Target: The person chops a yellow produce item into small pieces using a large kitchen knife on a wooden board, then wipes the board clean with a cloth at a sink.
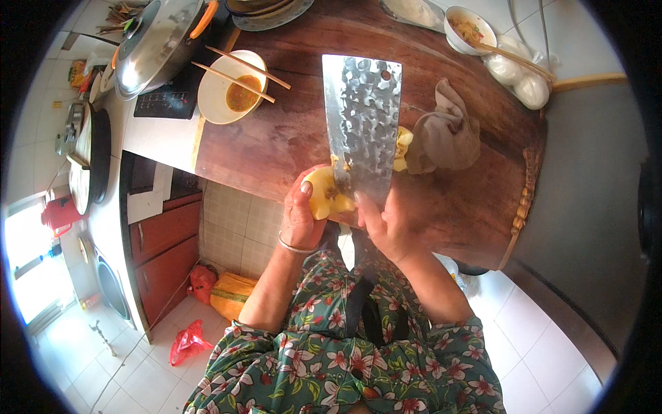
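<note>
My left hand (301,215) holds a peeled yellow piece of fruit or vegetable (323,192) with a brownish core, over the front edge of the wooden counter (289,139). In my right hand (385,225) is a cleaver with a hammered steel blade (362,114); its handle is hidden by the hand. The blade points away from me, and its lower left edge meets the yellow piece. Small yellow-brown bits cling to the blade. Behind the blade's right side, another yellow piece (403,149) lies on the counter, partly hidden, beside a crumpled grey-brown cloth (450,129).
Chopsticks (243,88) lie across a cream bowl (212,95) of reddish broth at the left. A lidded steel pan (155,46) stands beyond it, near stacked dishes (269,20). At the back right are a white bowl of food (451,39) and a white plastic bag (517,72).
</note>
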Action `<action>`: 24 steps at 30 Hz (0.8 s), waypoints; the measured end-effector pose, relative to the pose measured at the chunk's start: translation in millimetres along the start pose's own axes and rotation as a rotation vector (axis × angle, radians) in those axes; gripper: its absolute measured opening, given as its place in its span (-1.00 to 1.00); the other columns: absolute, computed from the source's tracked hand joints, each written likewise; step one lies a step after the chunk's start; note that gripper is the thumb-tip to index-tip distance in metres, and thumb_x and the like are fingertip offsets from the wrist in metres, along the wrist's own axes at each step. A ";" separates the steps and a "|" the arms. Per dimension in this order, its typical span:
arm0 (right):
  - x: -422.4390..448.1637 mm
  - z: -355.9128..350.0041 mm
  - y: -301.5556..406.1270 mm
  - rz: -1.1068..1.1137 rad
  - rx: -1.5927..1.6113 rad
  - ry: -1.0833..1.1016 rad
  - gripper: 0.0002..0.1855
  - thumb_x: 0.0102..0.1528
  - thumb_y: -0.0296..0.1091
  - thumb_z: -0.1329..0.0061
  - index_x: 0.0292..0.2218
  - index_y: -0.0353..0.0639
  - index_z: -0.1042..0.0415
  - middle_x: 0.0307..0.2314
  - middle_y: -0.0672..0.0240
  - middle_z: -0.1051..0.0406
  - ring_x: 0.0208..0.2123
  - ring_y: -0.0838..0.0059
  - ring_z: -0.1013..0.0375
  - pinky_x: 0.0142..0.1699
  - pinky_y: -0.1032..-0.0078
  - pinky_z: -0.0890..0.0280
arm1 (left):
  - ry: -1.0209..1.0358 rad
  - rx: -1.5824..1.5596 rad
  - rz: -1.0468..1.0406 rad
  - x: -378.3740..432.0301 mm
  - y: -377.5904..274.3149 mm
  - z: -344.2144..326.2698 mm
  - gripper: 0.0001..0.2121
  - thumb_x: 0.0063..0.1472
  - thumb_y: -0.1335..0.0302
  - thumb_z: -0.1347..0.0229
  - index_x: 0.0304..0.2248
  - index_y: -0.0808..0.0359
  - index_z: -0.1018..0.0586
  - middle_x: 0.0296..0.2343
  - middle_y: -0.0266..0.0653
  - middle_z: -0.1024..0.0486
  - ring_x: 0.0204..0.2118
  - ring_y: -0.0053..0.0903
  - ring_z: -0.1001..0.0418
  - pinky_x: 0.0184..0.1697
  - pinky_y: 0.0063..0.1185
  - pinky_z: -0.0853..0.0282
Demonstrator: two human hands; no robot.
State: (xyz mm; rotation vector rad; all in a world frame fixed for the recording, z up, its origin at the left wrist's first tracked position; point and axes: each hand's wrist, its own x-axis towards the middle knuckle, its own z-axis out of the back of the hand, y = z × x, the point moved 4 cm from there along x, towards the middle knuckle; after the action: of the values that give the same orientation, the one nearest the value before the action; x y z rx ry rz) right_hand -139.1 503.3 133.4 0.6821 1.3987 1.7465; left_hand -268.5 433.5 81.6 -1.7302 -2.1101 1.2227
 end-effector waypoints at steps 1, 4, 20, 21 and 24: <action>4.7 3.3 10.7 -0.084 0.066 0.053 -0.75 0.11 -0.40 0.13 -0.18 -0.31 -0.23 -0.51 0.22 -0.36 -0.62 0.40 -0.34 -0.50 0.50 -0.26 | 0.013 -0.022 0.039 -2.2 0.1 0.5 -0.44 0.12 0.06 0.05 -0.04 0.34 -0.29 -0.16 -0.13 -0.36 -0.09 -0.31 -0.34 0.01 -0.35 -0.24; 5.1 6.5 5.9 -0.192 0.181 0.142 -0.74 0.12 -0.39 0.15 -0.16 -0.29 -0.21 -0.52 0.32 -0.34 -0.65 0.61 -0.28 -0.53 0.62 -0.23 | 0.005 -0.054 0.090 -4.0 2.2 0.0 -0.44 0.13 0.07 0.06 -0.05 0.39 -0.29 -0.18 -0.12 -0.37 -0.14 -0.36 -0.36 -0.04 -0.39 -0.28; 6.9 -1.0 -9.8 -0.239 0.321 0.086 -0.74 0.12 -0.43 0.15 -0.15 -0.29 -0.21 -0.47 0.35 -0.34 -0.68 0.67 -0.24 -0.59 0.68 -0.21 | -0.120 0.368 -0.126 -2.2 -4.3 -7.2 -0.51 0.16 0.14 0.09 -0.09 0.41 -0.33 -0.25 -0.18 -0.40 -0.20 -0.52 -0.36 -0.10 -0.56 -0.27; 7.4 -2.7 -9.2 -0.256 0.422 0.048 -0.76 0.12 -0.44 0.15 -0.17 -0.30 -0.22 -0.45 0.33 -0.35 -0.67 0.66 -0.25 -0.59 0.68 -0.20 | -0.129 0.360 -0.106 -1.8 -5.0 -7.8 -0.48 0.16 0.13 0.12 -0.08 0.44 -0.31 -0.23 -0.14 -0.39 -0.18 -0.46 -0.37 -0.09 -0.53 -0.27; 7.3 -6.8 -11.0 -0.257 0.591 -0.046 -0.76 0.11 -0.45 0.15 -0.17 -0.29 -0.22 -0.46 0.32 -0.35 -0.67 0.65 -0.26 -0.60 0.68 -0.20 | -0.128 0.315 -0.166 0.0 -5.2 -11.0 -0.47 0.15 0.10 0.12 -0.09 0.44 -0.32 -0.24 -0.13 -0.39 -0.19 -0.46 -0.38 -0.10 -0.53 -0.28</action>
State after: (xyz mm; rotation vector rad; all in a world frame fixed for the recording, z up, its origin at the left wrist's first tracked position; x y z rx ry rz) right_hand -145.9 506.7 120.6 0.7976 1.8959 1.1085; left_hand -266.0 438.8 92.2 -1.3497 -1.9496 1.5514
